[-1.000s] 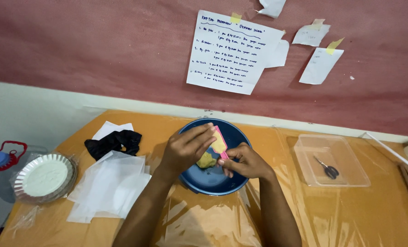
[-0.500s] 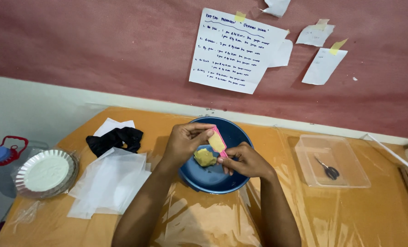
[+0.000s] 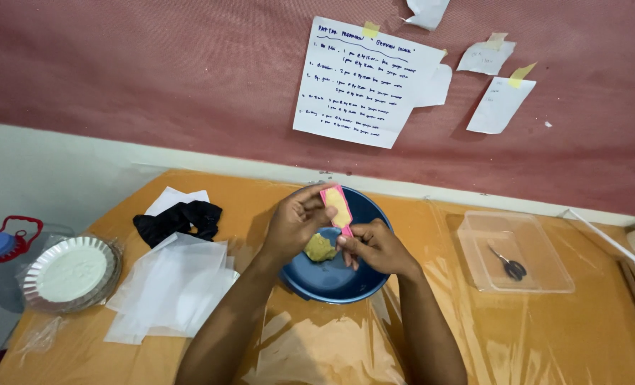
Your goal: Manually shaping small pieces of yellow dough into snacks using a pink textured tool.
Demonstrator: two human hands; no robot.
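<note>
1. compared with a second ago, the flat pink plastic scraper (image 3: 337,207) stands more upright over the round dark blue bowl (image 3: 339,274).
2. left hand (image 3: 296,224) fingers curl on its top; right hand (image 3: 374,246) pinches its handle.
3. a soft yellowish dough lump (image 3: 320,247) sits in the bowl.
4. beside lie translucent white sheets (image 3: 171,285).

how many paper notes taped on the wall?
5 at least: a large handwritten sheet, a sheet tucked behind its right edge, a scrap at the top edge, cut off, a small upper-right note, and a tilted one below it.
</note>
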